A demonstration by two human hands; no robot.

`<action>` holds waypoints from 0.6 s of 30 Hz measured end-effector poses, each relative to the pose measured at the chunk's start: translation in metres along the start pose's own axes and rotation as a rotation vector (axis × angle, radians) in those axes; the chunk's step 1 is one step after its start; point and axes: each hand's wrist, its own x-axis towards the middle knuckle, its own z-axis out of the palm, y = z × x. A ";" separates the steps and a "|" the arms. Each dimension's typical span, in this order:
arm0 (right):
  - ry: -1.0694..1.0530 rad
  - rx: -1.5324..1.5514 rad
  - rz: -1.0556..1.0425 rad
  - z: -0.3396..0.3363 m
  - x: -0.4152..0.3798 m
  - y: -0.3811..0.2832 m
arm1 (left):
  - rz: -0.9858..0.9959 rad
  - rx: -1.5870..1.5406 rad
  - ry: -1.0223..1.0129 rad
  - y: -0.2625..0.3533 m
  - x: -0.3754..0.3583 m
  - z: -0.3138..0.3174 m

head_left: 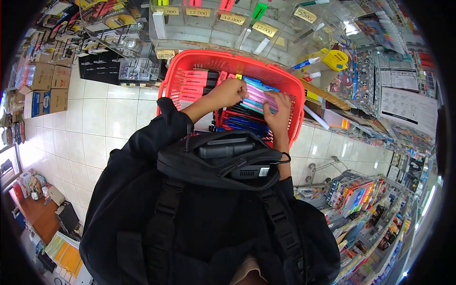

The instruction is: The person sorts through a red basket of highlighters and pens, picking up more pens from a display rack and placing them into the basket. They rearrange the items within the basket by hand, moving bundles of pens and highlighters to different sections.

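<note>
A red plastic basket (298,95) in front of me holds pens and markers. Across its middle lies a bundle of pink, lilac and light-blue pens (258,94). My left hand (230,92) is closed at the left end of this bundle; what its curled fingers pinch is hidden. At the right end, my right hand (278,108) has its bent fingers and thumb around the pens. Several pink-bodied markers with black caps (194,82) lie in the basket's left part. Dark-blue pens (240,123) lie below the bundle, nearer to me.
Behind the basket is a clear-walled display shelf with price tags (232,18) and a few markers. A black bag (216,161) hangs on my chest, close to the basket's near side. Cardboard boxes (47,90) stand at the left, and stocked racks (365,204) at the right.
</note>
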 end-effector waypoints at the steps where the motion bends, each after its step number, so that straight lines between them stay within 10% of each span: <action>1: -0.009 0.000 -0.002 0.001 0.000 0.001 | 0.015 0.023 0.009 -0.002 0.000 0.003; 18: -0.101 0.002 0.041 0.007 -0.004 0.008 | 0.005 0.106 0.039 -0.003 0.003 0.001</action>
